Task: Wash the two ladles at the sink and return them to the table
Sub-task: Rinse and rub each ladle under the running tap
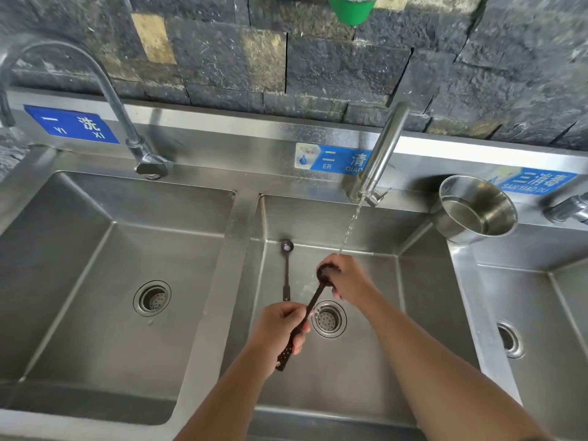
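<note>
Head view, nearest first: two bare forearms reaching over the front rim of the middle basin (350,418). Left hand (281,329) curled shut around the lower handle of the dark ladle (307,316), perforated handle end poking out below the fist. Handle angled up and away, across the edge of the drain strainer (328,318). Looks stiff and light, probably plastic or wood; wet, so likely slippery, best gripped low on the handle as now, well back from the bowl. Further along, right hand (346,278) cupped over the ladle's bowl, fingers bent around it, apparently rubbing it clean; how tightly closed, cannot tell exactly. Water stream (350,224) falling from the tap (381,154) onto that hand and bowl.

Just left of the hands, second ladle (286,268) lying flat on the basin floor, thin metal handle, small bowl pointing toward the back wall, touched by neither hand. Metal, rigid, likely slick when wet; middle of the handle the sensible place to lift it.

Further right, steel pot (477,208) tilted on the ledge between the basins. Left basin (79,249) apart from the work, its own curved faucet (105,90) dry. Beyond, blue labels on the backsplash and a dark stone wall. No tabletop in view.
</note>
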A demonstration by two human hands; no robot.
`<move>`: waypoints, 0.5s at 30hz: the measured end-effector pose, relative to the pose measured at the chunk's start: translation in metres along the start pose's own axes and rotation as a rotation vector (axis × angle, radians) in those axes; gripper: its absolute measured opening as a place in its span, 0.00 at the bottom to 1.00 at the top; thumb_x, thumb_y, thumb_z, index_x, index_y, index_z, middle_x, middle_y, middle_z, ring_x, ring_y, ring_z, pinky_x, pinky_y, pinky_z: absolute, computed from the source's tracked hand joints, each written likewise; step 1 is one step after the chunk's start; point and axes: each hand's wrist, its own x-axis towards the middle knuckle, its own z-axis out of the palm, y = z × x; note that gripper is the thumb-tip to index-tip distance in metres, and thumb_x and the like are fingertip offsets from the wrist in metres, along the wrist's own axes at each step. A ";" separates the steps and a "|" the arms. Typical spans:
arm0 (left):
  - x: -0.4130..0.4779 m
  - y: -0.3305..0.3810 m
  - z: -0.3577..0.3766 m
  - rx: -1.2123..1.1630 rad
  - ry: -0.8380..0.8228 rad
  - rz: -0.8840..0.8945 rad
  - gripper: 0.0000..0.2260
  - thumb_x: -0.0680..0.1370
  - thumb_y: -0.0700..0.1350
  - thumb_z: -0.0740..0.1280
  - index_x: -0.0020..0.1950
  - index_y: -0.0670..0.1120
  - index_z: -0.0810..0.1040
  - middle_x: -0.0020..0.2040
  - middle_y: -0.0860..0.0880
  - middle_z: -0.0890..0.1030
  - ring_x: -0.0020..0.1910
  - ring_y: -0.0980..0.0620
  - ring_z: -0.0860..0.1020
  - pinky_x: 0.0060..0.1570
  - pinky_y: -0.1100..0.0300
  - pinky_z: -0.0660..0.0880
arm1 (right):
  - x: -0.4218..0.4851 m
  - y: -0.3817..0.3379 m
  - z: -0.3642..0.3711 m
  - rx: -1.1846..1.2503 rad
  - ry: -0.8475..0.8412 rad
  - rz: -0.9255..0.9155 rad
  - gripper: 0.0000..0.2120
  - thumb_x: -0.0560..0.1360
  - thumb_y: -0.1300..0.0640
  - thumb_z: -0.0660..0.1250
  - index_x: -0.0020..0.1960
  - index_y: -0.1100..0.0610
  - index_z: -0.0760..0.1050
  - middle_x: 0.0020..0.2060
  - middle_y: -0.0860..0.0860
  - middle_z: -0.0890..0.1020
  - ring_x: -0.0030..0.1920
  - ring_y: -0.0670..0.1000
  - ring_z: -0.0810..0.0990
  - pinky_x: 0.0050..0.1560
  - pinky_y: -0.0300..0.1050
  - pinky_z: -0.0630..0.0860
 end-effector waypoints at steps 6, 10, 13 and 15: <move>0.008 0.017 0.017 0.055 -0.041 0.066 0.12 0.80 0.38 0.63 0.41 0.41 0.83 0.30 0.43 0.78 0.21 0.50 0.68 0.22 0.61 0.65 | -0.015 -0.012 0.006 0.570 0.187 0.106 0.24 0.72 0.74 0.50 0.44 0.52 0.79 0.38 0.54 0.80 0.22 0.46 0.68 0.21 0.37 0.65; 0.003 0.016 0.009 0.014 -0.066 0.049 0.12 0.81 0.38 0.63 0.42 0.41 0.83 0.31 0.43 0.77 0.21 0.51 0.67 0.22 0.61 0.65 | -0.016 -0.007 -0.005 0.944 -0.152 0.152 0.21 0.74 0.76 0.52 0.51 0.59 0.79 0.39 0.57 0.78 0.25 0.47 0.67 0.22 0.37 0.63; 0.000 0.012 0.012 -0.043 -0.082 0.003 0.10 0.81 0.38 0.61 0.46 0.38 0.82 0.31 0.44 0.77 0.21 0.52 0.67 0.23 0.62 0.64 | -0.012 -0.006 -0.016 0.428 -0.064 0.014 0.13 0.77 0.71 0.59 0.46 0.58 0.79 0.38 0.62 0.81 0.23 0.50 0.70 0.21 0.38 0.63; 0.000 0.011 0.019 -0.064 -0.048 -0.002 0.10 0.81 0.37 0.61 0.48 0.36 0.81 0.30 0.45 0.76 0.21 0.52 0.67 0.22 0.62 0.64 | -0.010 -0.008 -0.015 0.136 0.093 -0.019 0.14 0.76 0.67 0.58 0.44 0.54 0.79 0.37 0.60 0.84 0.22 0.53 0.74 0.22 0.39 0.67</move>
